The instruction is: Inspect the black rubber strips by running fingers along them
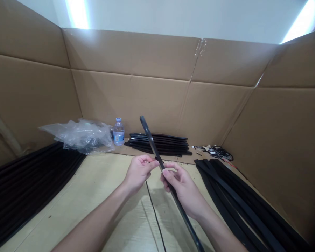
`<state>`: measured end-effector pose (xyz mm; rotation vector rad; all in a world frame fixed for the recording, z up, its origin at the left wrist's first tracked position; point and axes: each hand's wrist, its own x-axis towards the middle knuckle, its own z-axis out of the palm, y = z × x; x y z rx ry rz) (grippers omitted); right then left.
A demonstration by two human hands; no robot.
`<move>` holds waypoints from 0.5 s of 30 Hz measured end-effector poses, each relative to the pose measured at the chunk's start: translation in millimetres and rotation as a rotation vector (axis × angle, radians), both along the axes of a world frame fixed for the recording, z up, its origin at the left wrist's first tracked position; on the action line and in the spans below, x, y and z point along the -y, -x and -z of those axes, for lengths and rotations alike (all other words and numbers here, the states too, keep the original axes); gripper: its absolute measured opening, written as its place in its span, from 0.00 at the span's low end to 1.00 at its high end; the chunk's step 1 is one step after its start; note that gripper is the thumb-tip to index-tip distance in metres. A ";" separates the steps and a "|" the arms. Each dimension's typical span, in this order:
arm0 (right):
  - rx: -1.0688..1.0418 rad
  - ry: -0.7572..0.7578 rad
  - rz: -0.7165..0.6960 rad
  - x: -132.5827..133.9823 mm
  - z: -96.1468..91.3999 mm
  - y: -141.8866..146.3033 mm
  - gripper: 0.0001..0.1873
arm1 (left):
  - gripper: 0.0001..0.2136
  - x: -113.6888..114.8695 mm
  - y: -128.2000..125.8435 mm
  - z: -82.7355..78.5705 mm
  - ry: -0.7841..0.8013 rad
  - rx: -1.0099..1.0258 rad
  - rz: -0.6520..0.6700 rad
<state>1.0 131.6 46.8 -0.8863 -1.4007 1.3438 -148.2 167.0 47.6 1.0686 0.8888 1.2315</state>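
A long black strip [179, 203] with a glossy face slants up and away from me over the table. My right hand [182, 185] is closed round it near its middle, thumb on top. On the strip's left side my left hand [140, 172] is closed in a pinch, its thumb tip touching the strip. A thin black cord [154, 210] runs down from under the left hand towards me, and its upper end is hidden by the fingers. A small dark bit shows at the left fingertips, too small to make out.
Black strips lie at left [36, 178] and right [236, 199], with a stack of shorter ones [160, 143] behind. Clear plastic bags [86, 134], a water bottle [118, 133] and a tangle of black cords [220, 153] stand or lie at the back. Cardboard walls [136, 94] enclose the table [94, 196].
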 end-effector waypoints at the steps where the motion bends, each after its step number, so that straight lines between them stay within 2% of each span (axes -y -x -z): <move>1: 0.011 -0.010 0.011 -1.6 1.4 -0.4 0.17 | 0.19 -0.4 -0.2 1.3 -0.003 0.000 0.024; 6: 0.043 -0.022 -0.107 -4.4 1.7 -1.9 0.13 | 0.20 0.0 2.1 2.0 -0.028 0.029 0.155; 12: -0.088 -0.001 -0.215 -0.3 0.7 1.9 0.14 | 0.18 4.0 2.0 -2.3 0.013 0.064 0.151; 15: -0.116 -0.027 -0.203 1.5 1.4 4.8 0.15 | 0.19 5.4 0.7 -1.9 0.016 0.102 0.144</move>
